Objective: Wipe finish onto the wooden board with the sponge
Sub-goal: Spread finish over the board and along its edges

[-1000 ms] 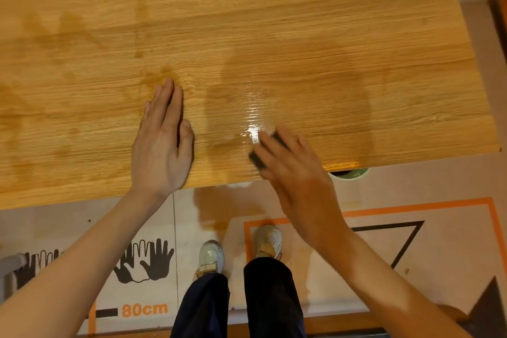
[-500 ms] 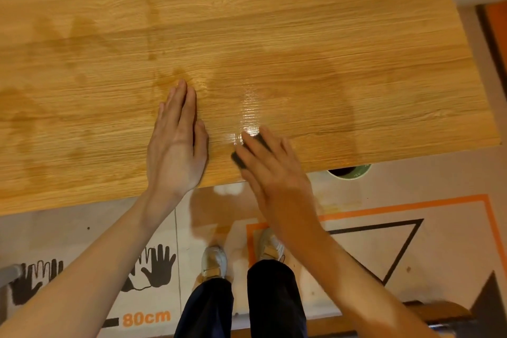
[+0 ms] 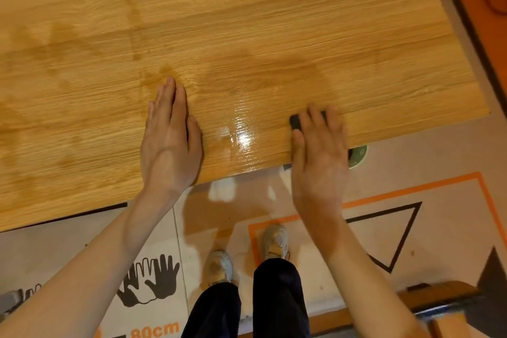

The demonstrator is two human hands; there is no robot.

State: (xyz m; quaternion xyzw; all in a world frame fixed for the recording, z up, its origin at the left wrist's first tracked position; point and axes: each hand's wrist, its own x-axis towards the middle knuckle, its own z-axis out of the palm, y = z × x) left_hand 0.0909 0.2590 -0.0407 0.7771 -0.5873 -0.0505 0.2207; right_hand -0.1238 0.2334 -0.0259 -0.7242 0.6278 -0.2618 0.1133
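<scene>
Head view, steeply down, close overhead

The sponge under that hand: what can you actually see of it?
Only a little of the sponge shows: a small dark, nearly black block with a rounded corner. It lies flat on the wooden board near its front edge, just right of a glossy wet patch. The right hand lies over it, fingers straight, hiding the rest.

Sponge (image 3: 295, 121) mostly hidden under right hand (image 3: 319, 156); only one dark corner shows. Wooden board (image 3: 274, 35) cut off at left and top edges. Green container (image 3: 358, 155) largely hidden beneath the board.
</scene>
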